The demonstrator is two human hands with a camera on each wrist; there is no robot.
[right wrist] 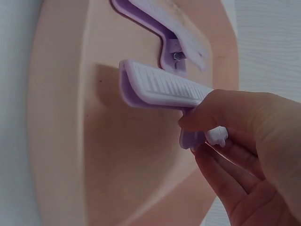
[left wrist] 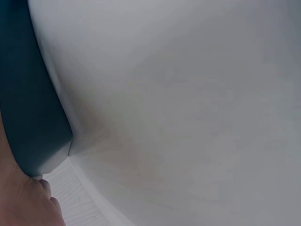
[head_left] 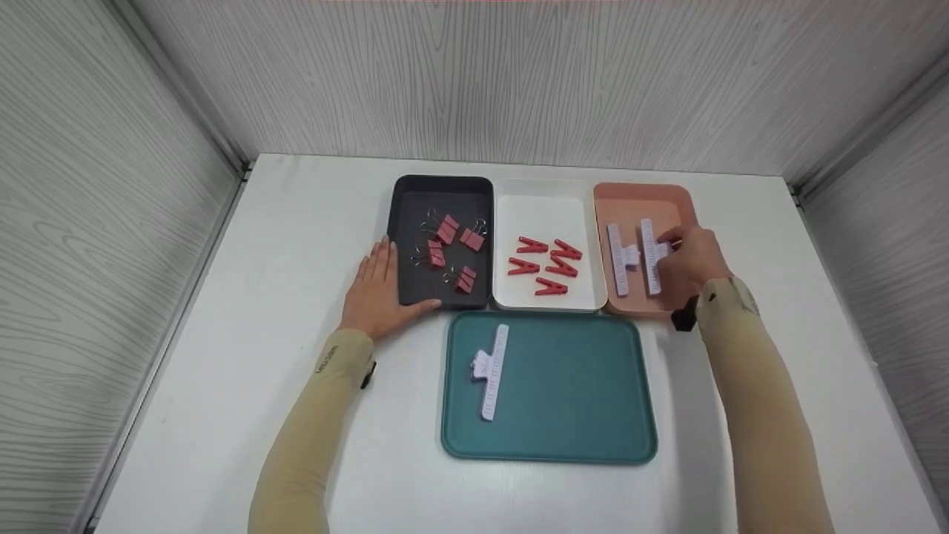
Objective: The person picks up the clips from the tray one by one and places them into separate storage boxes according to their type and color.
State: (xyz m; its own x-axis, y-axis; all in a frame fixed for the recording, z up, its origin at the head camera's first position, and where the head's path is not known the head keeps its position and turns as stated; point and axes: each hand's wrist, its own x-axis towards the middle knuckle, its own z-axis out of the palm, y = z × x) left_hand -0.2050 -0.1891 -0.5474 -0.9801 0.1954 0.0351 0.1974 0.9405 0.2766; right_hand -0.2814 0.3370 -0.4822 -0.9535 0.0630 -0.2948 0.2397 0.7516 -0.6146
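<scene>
My right hand (head_left: 695, 261) pinches a pale lilac, ruler-marked bag clip (right wrist: 162, 88) by its handle, between thumb and fingers. The clip is over the salmon tray (head_left: 645, 193). A matching bag clip (head_left: 618, 259) lies in that tray, left of the held one. My left hand (head_left: 379, 293) rests along the left side of the dark tray (head_left: 441, 185), fingers straight and thumb out at its front corner. Several pink binder clips (head_left: 446, 228) lie in the dark tray. One more lilac bag clip (head_left: 494, 373) lies on the teal tray (head_left: 578, 393).
Between the dark and salmon trays stands a white tray (head_left: 545, 200) holding several red clothespins (head_left: 551, 286). All the trays sit close together on a white table (head_left: 296, 245). Wood-grain panels (head_left: 504, 81) enclose the back and sides.
</scene>
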